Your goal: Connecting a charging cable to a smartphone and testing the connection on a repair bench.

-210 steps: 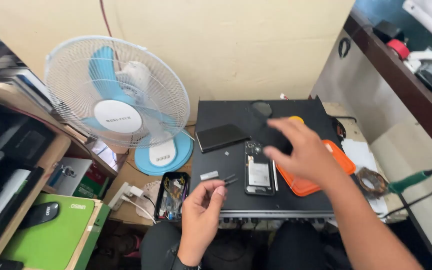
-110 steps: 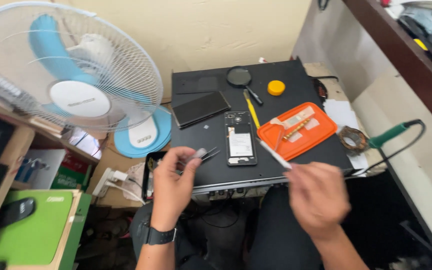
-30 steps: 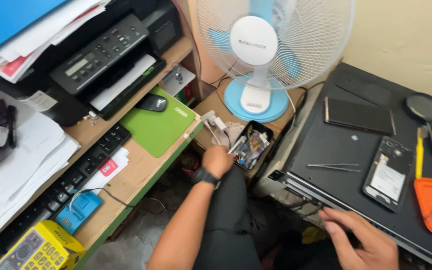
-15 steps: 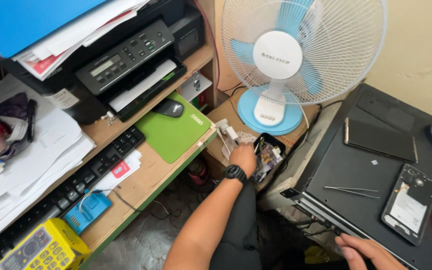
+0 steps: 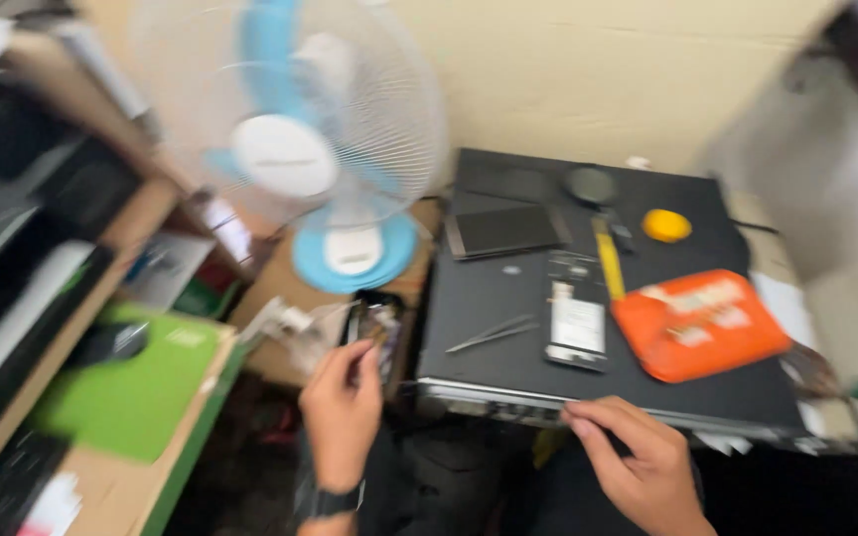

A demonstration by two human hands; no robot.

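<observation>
Cramped repair corner, black work surface as anchor, everything motion-blurred. Nearest, at its front edge: right hand, fingers curled loosely, touching the edge, nothing visibly held. Just left of that surface: left hand, fingertips pinched at a small dark parts tray; cannot tell what, if anything, is gripped. On the surface: tweezers, opened phone, orange tray. Far left: blue-and-white fan.

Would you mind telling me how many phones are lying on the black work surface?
2. An opened phone lies near the front edge, between the tweezers and the orange tray. A dark phone lies face down further back, near the fan. Blur could hide others.
</observation>
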